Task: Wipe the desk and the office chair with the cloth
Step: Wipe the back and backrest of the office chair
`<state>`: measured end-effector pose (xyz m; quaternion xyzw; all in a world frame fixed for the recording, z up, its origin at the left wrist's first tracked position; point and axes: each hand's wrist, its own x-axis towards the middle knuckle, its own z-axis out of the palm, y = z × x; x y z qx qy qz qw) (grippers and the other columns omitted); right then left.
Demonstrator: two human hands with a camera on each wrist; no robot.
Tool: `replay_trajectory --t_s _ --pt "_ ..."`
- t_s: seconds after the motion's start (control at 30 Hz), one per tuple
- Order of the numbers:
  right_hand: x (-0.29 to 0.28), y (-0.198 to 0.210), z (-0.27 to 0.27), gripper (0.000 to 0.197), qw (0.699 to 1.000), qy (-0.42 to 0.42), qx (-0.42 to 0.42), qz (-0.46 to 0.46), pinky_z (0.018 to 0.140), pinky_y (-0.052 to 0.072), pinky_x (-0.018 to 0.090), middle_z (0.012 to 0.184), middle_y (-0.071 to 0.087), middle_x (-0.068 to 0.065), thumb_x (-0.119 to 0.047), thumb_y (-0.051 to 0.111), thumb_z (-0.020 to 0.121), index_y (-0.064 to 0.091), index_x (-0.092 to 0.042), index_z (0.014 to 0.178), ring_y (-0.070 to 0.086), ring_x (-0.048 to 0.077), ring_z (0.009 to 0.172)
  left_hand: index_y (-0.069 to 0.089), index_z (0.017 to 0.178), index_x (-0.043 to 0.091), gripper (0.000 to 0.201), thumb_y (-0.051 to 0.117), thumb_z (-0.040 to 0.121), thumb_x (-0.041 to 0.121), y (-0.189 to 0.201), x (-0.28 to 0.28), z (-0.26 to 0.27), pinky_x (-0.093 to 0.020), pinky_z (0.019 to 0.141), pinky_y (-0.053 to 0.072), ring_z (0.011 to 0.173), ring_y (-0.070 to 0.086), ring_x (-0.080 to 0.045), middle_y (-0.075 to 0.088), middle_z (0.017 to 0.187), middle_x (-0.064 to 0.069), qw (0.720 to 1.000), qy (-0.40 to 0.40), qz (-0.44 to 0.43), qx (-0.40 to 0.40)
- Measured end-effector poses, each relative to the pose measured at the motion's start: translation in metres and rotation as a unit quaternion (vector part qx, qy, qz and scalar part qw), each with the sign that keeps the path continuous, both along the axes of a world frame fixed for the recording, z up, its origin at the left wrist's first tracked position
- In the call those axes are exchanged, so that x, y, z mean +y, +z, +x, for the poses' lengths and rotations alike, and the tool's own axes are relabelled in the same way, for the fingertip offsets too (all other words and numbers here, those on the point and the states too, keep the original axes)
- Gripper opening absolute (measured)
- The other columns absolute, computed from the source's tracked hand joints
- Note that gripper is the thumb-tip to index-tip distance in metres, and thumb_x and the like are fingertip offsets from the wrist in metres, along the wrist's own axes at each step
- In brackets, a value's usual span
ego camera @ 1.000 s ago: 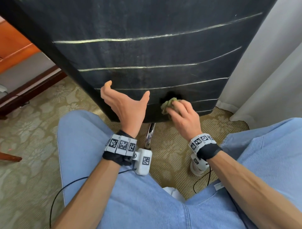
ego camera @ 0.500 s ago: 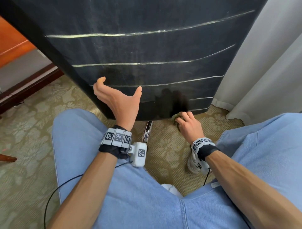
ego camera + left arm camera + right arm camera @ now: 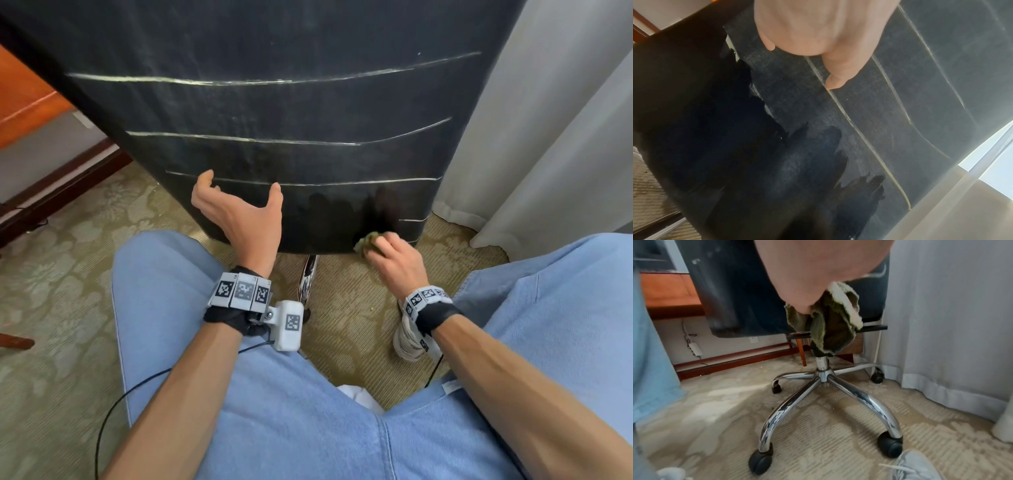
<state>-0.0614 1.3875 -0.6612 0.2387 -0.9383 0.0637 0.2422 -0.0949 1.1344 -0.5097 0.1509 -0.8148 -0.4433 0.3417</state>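
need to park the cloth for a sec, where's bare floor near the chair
Bare carpet lies left of the left knee, out to the wooden baseboard. Under the chair back it is crowded: chrome base, casters, shoe. The right hand holds the cloth there.

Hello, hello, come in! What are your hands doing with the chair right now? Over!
Left hand open, bracing chair back. Right hand grips cloth at the back's bottom right edge. Nothing blocking; curtain close on the right.
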Motion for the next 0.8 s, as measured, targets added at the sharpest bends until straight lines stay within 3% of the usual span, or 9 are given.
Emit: replay_trajectory --t_s 0.1,0.2,0.33,0.47,0.53,0.6,0.63,0.73,0.8 --pt "0.002 -0.016 0.003 0.016 0.998 -0.017 -0.063 -0.003 0.066 0.054 0.039 0.101 0.059 0.003 -0.008 0.080 0.081 0.070 -0.015 0.090 0.053 0.026 0.094 0.035 0.143 0.009 0.092 0.087 0.072 0.036 -0.003 -0.002 -0.001 -0.039 0.109 0.046 0.128 0.043 -0.021 0.032 0.145 -0.010 1.000 -0.006 0.007 -0.004" --pt "-0.004 -0.006 0.004 0.013 0.998 -0.017 -0.057 -0.020 0.064 0.052 0.036 0.102 0.058 0.001 -0.011 0.079 0.084 0.069 -0.016 0.090 0.051 0.023 0.094 0.032 0.146 0.008 0.095 0.088 0.073 0.035 -0.007 -0.003 -0.001 -0.036 0.110 0.046 0.129 0.041 -0.020 0.031 0.147 -0.010 1.000 -0.003 0.011 -0.021" --pt "-0.011 0.044 0.007 0.010 0.991 -0.048 0.051 -0.118 0.076 0.052 0.033 0.108 0.065 0.008 -0.010 0.072 0.090 0.075 -0.012 0.099 0.055 0.025 0.101 0.030 0.149 0.010 0.096 0.086 0.075 0.035 -0.006 0.001 -0.002 -0.036 0.109 0.049 0.131 0.041 -0.017 0.030 0.150 -0.009 0.999 -0.008 0.028 -0.032" --pt "0.003 0.095 -0.003 0.010 0.939 -0.128 0.192 -0.256 0.083 0.051 0.029 0.107 0.068 0.013 -0.008 0.071 0.093 0.078 -0.010 0.100 0.058 0.028 0.102 0.028 0.151 0.010 0.097 0.085 0.075 0.033 -0.006 0.003 -0.005 -0.036 0.111 0.048 0.134 0.040 -0.017 0.029 0.152 -0.009 0.999 -0.009 0.036 -0.028" --pt "0.011 0.098 -0.008 0.009 0.922 -0.145 0.219 -0.285 0.086 0.049 0.027 0.105 0.067 0.014 -0.008 0.073 0.093 0.078 -0.009 0.099 0.059 0.029 0.100 0.027 0.152 0.010 0.098 0.086 0.075 0.031 -0.008 0.005 -0.005 -0.028 0.112 0.045 0.136 0.039 -0.018 0.028 0.153 -0.010 0.999 -0.013 0.043 -0.025" --pt "0.013 0.082 -0.008 0.007 0.922 -0.156 0.197 -0.293 0.085 0.050 0.028 0.104 0.067 0.012 -0.009 0.073 0.092 0.077 -0.010 0.098 0.059 0.030 0.098 0.027 0.152 0.009 0.099 0.086 0.075 0.030 -0.009 0.006 -0.005 -0.017 0.109 0.040 0.137 0.038 -0.019 0.028 0.153 -0.010 0.999 -0.018 0.045 -0.025" --pt "0.011 0.068 -0.006 0.006 0.927 -0.164 0.174 -0.291 0.083 0.050 0.030 0.104 0.066 0.011 -0.010 0.073 0.092 0.076 -0.011 0.097 0.058 0.029 0.097 0.027 0.152 0.009 0.100 0.086 0.075 0.032 -0.009 0.006 -0.005 -0.017 0.109 0.040 0.136 0.038 -0.018 0.028 0.153 -0.010 0.999 -0.019 0.043 -0.025" --pt "0.006 0.022 0.005 0.006 0.937 -0.189 0.060 -0.286 0.080 0.045 0.028 0.102 0.060 0.007 -0.011 0.071 0.090 0.073 -0.012 0.096 0.054 0.026 0.095 0.029 0.150 0.010 0.101 0.086 0.072 0.037 -0.008 0.007 -0.003 -0.035 0.111 0.048 0.133 0.039 -0.018 0.029 0.151 -0.009 0.999 -0.019 0.033 -0.028" --pt "0.003 -0.005 0.012 0.011 0.899 -0.253 -0.049 -0.355 0.081 0.047 0.030 0.102 0.055 0.004 -0.008 0.070 0.086 0.069 -0.012 0.096 0.054 0.023 0.095 0.030 0.148 0.010 0.100 0.087 0.071 0.040 -0.008 0.008 -0.001 -0.038 0.108 0.049 0.131 0.041 -0.019 0.030 0.148 -0.009 0.999 -0.020 0.025 -0.026"
